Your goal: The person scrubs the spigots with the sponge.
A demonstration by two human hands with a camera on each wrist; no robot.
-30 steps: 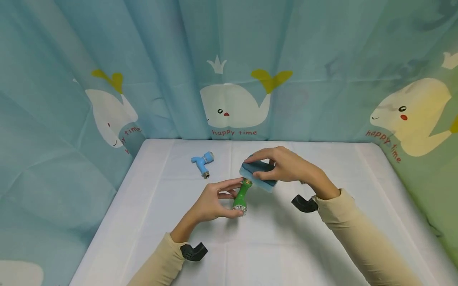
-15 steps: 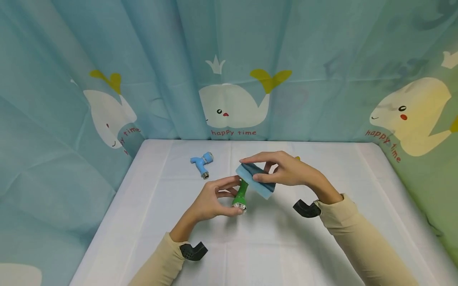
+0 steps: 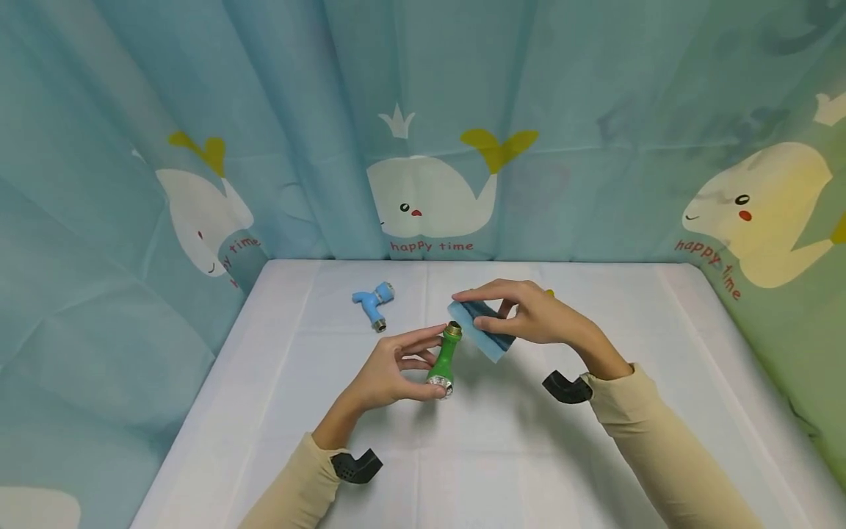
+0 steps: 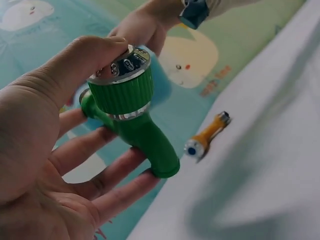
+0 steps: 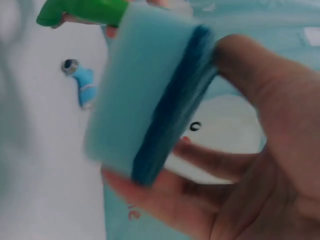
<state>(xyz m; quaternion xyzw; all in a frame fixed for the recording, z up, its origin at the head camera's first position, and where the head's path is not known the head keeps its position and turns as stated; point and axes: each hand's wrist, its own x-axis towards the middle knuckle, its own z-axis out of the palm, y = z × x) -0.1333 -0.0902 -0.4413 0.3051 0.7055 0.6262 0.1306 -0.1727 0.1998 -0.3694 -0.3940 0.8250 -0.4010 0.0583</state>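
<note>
My left hand (image 3: 390, 371) holds a green water tap (image 3: 446, 356) above the table. In the left wrist view the thumb lies on its chrome-topped knob (image 4: 127, 62), and the fingers support the green body (image 4: 150, 140) from the other side. The tap's threaded brass end (image 3: 453, 329) points up and away. My right hand (image 3: 529, 312) pinches a sponge (image 3: 485, 334) between thumb and fingers, just right of that end. This sponge has a light blue foam side (image 5: 140, 85) and a dark blue scouring side (image 5: 172, 107). In the right wrist view the foam overlaps the green tap.
A light blue tap (image 3: 374, 305) lies on the white table (image 3: 317, 411), at the back left. Beyond the right hand lies a yellow-orange tap (image 4: 207, 136), mostly hidden in the head view. A whale-print curtain (image 3: 297, 132) encloses the table's back and sides.
The sponge moved down and left over the tap's brass end, then back to the right, so that end shows again. The left hand and green tap stayed nearly still.
</note>
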